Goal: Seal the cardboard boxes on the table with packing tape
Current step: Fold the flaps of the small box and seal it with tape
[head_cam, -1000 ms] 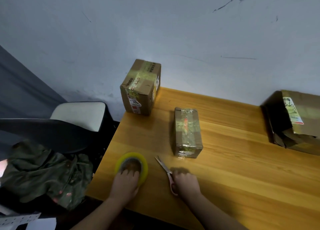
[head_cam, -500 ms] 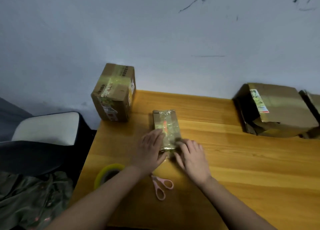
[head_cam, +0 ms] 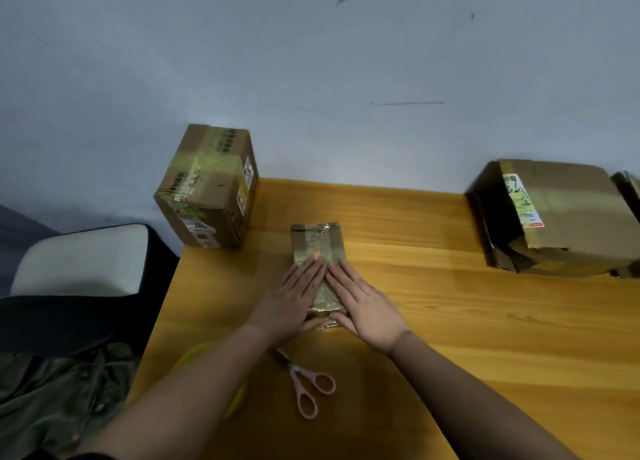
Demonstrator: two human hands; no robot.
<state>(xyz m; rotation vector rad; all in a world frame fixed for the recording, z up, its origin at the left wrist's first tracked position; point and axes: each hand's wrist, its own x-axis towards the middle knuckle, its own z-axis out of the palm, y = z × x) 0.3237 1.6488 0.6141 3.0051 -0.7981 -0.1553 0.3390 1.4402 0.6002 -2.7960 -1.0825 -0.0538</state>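
Head view: small box at table centre.
Left hand, right hand: fingers straight, flat on tape.
Technique: press outward, firmly.
Scissors: 6 o'clock.

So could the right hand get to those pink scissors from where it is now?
Probably yes: the right hand lies flat on the small taped box, and the scissors lie uncovered on the table just behind it, beside the left forearm.

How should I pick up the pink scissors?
Take the scissors by the two pink loops, coming from the near table edge. The loops point toward the person and lie in the open; the blades run up under the left hand, so leave that end alone.
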